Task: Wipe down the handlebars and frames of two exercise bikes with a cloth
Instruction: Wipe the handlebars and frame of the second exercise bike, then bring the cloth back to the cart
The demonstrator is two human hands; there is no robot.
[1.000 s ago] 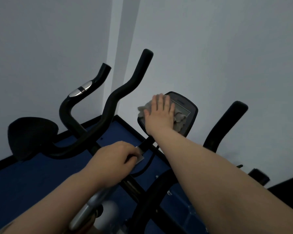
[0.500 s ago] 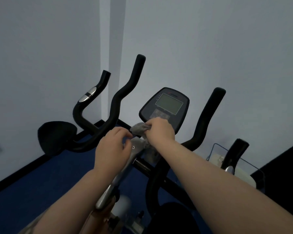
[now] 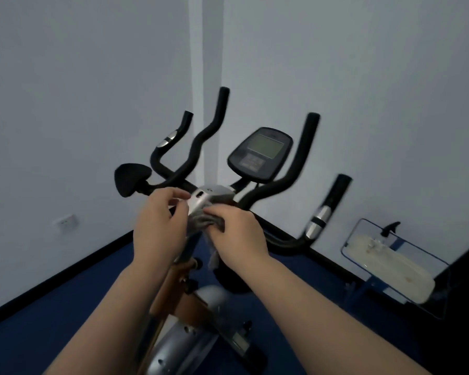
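An exercise bike stands in front of me, with black curved handlebars (image 3: 290, 180), a dark console screen (image 3: 260, 155) and a silver stem bracket (image 3: 209, 198). Its orange and silver frame (image 3: 179, 299) runs down between my arms. My right hand (image 3: 236, 231) is shut on a grey cloth (image 3: 203, 220) pressed against the stem just under the bracket. My left hand (image 3: 160, 226) rests on the stem's left side, fingers curled at the cloth's edge. Whether it grips the cloth is unclear.
A second set of black handlebars (image 3: 171, 147) and a black saddle (image 3: 132, 178) stand behind to the left, near the wall corner. A blue-framed machine with a pale pad (image 3: 390, 263) sits at the right. Blue floor lies all around; a wall socket (image 3: 65, 221) is at left.
My right hand came down off the console with the cloth to the stem below the bracket. My view pulled back, showing more of the frame and the machine at right.
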